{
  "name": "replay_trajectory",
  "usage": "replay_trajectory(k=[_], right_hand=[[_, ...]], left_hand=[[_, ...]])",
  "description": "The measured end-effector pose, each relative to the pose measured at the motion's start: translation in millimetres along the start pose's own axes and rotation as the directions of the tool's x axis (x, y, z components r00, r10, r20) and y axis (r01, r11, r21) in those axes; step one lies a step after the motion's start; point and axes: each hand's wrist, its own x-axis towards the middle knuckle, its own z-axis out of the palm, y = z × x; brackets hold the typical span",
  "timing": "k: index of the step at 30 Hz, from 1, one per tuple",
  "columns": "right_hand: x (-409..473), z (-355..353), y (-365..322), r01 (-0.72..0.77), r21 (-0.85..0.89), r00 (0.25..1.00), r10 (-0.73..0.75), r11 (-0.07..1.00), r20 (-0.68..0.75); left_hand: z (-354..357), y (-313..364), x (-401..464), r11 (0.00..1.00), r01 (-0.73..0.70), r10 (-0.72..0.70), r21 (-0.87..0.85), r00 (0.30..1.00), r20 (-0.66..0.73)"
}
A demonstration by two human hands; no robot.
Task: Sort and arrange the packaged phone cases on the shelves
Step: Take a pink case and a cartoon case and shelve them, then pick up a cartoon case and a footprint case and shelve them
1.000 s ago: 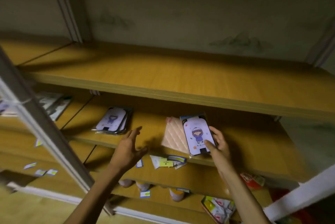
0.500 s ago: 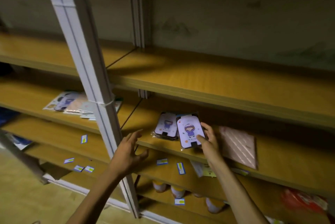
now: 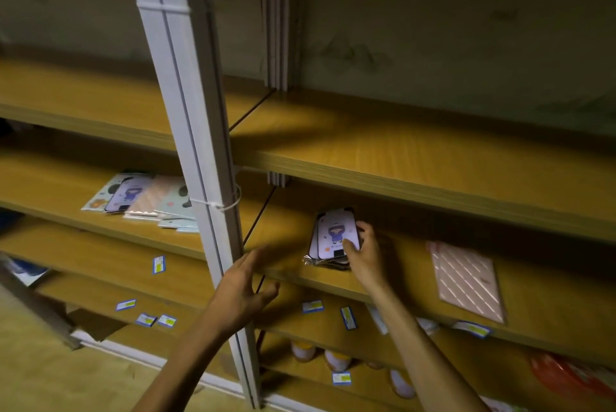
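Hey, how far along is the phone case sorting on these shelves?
Partly done. The purple cartoon cases are gathered in one pile on the middle shelf, and the right hand holds the top one there. The left hand hovers open. Left: the pink case lying alone, and the mixed cases fanned out behind the post.

The right hand (image 3: 365,253) and the top case (image 3: 337,233) hide the stacked cases (image 3: 325,261) beneath.
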Motion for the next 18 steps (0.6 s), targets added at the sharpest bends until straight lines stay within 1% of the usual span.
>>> replay_trajectory(k=[2,4,7,9,13,16,18], right_hand=[[-1,-5,6,0.047,-0.133,0.999,-0.050,0.990,-0.017],[0,-12,11,0.071,-0.228,0.997,-0.076,0.971,-0.016],[-1,-26,11,0.128,-0.316,0.991,-0.133,0.940,0.005],[-4,-35,8,0.201,-0.352,0.979,-0.196,0.914,0.050],[-17,-39,3,0.369,-0.332,0.929,-0.327,0.868,0.176],[-31,-28,-2,0.429,-0.283,0.891,-0.349,0.858,0.290],[-41,-14,-8,0.460,-0.228,0.854,-0.359,0.858,0.376]], left_hand=[[2,0,2,1.000,-0.011,0.011,0.007,1.000,-0.005],[3,2,4,1.000,-0.018,0.018,0.014,1.000,-0.009],[3,3,4,1.000,-0.012,0.012,0.026,1.000,-0.027],[2,4,2,0.999,-0.014,0.015,0.035,0.999,-0.043],[0,2,-12,0.999,0.009,-0.006,0.033,0.996,-0.087],[-8,-5,-31,0.998,0.057,-0.054,0.015,0.990,-0.128],[-18,-11,-46,0.993,0.112,-0.105,0.038,0.981,-0.165]])
